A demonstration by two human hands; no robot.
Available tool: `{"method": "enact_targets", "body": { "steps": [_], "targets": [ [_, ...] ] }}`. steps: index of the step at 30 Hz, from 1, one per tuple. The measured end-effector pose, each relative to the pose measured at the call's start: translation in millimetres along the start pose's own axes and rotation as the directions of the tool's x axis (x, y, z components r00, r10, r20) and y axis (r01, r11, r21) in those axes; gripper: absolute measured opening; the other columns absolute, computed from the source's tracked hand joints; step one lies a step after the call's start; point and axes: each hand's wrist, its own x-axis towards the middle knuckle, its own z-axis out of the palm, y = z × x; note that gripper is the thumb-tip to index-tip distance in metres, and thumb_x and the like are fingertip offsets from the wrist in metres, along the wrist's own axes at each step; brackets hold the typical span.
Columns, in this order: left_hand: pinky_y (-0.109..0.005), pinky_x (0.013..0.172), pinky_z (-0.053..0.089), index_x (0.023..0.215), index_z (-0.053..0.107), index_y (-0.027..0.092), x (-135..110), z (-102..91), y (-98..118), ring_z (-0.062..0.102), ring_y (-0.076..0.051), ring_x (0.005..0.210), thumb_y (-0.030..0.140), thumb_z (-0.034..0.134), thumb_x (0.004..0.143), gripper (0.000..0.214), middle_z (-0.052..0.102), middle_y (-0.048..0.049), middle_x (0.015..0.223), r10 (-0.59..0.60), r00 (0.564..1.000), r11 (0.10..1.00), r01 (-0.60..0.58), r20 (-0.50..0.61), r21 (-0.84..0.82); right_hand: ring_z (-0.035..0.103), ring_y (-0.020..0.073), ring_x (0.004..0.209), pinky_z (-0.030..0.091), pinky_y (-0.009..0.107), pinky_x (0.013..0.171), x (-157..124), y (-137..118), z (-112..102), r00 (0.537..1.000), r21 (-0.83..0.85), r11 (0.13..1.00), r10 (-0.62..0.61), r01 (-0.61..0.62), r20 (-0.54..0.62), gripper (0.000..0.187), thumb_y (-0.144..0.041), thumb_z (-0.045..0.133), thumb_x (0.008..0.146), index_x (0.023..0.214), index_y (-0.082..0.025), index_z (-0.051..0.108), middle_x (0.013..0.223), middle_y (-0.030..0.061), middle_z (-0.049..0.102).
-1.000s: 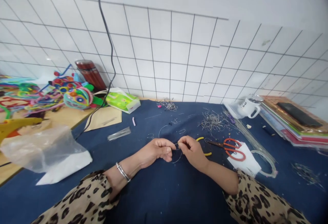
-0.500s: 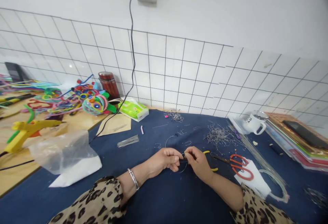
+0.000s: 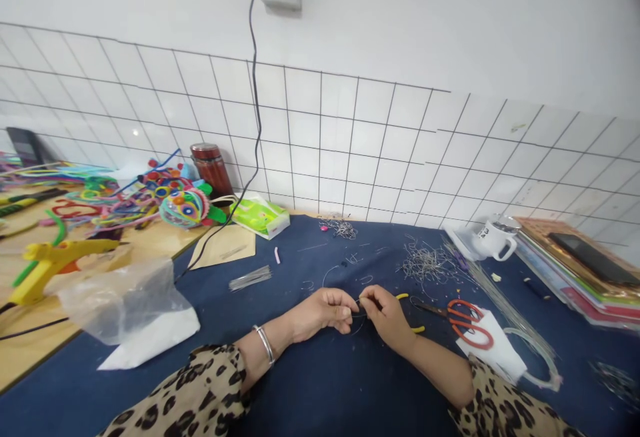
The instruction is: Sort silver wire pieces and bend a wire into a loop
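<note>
Over the dark blue cloth [image 3: 300, 397], my left hand [image 3: 323, 314] and my right hand [image 3: 383, 314] meet with their fingertips almost touching. Both pinch a thin wire [image 3: 358, 328] that curves down between them; its ends are hidden by the fingers. A pair of pliers with yellow handles [image 3: 403, 296] lies partly behind my right hand. Just right of it are scissors with red handles [image 3: 470, 324]. Beyond my hands, short curved bits of wire [image 3: 367, 280] lie on the cloth.
A tangled wire pile [image 3: 427, 260] and a white mug [image 3: 495, 240] stand back right, near stacked books [image 3: 590, 277]. A bundle of straight wires [image 3: 250, 278] lies left. Farther left are a plastic bag [image 3: 120, 297], a yellow glue gun [image 3: 50, 260] and a green tissue pack [image 3: 260, 216].
The camera view has shifted very slightly. My hands keep nearly the same pose, fingertips still together on the thin wire.
</note>
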Motion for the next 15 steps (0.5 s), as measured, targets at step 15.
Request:
{"method": "enact_targets", "body": {
  "steps": [15],
  "targets": [
    [-0.027, 0.066, 0.047, 0.094, 0.062, 0.010, 0.1, -2.0, 0.5, 0.063, -0.013, 0.065, 0.024, 0.068, 0.073, 0.026, 0.064, -0.0060, 0.075, -0.004, 1.000, 1.000, 0.004, 0.026, 0.005, 0.051, 0.0117, 0.068, 0.040, 0.024, 0.066, 2.6, 3.3, 1.9, 1.000, 0.036, 0.999, 0.000, -0.001, 0.014, 0.011, -0.022, 0.046, 0.086, 0.082, -0.018, 0.056, 0.074, -0.0007, 0.054]
  ]
}}
